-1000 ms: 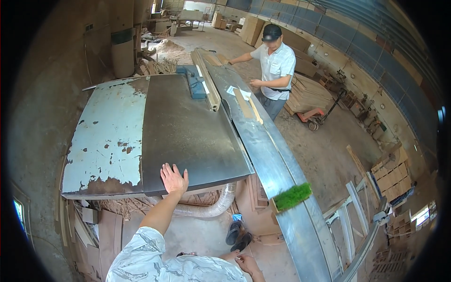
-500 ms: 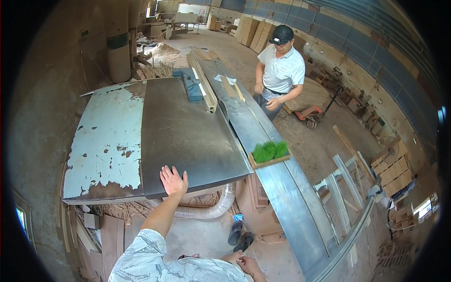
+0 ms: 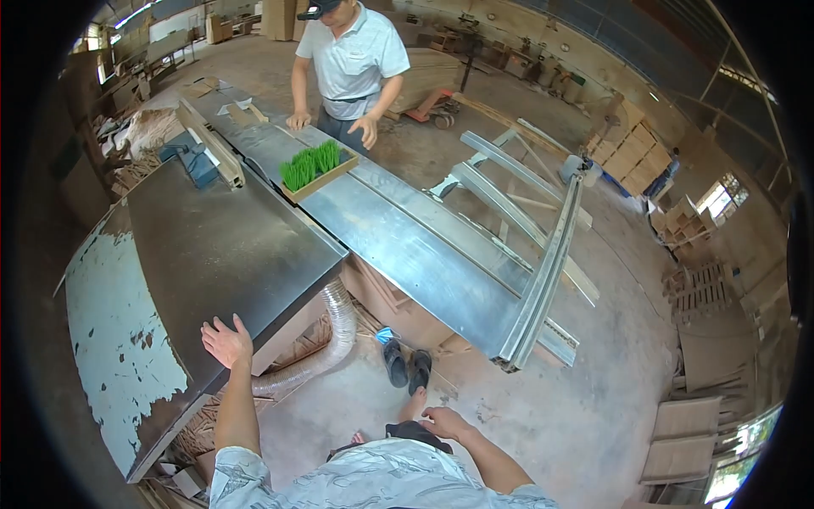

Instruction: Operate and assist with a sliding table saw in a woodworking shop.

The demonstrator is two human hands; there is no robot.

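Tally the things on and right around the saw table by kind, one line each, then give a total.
Green bristle brush on a wooden block: 1
Blue fence block: 1
Ribbed dust hose: 1
Dark sandals on the floor: 2
Wearer's hands, left hand on the table edge, right hand: 2
Total: 7

- Left hand (image 3: pixel 226 342) bare, no glove, forearm uncovered.
- Right hand (image 3: pixel 444 421) bare too.
- Short-sleeved shirt (image 3: pixel 373 482), pale with a grey marbled print, below both hands.

Dusty concrete floor (image 3: pixel 585 407), stacked wood pallets (image 3: pixel 632 148), bright window (image 3: pixel 719 199) at rt.
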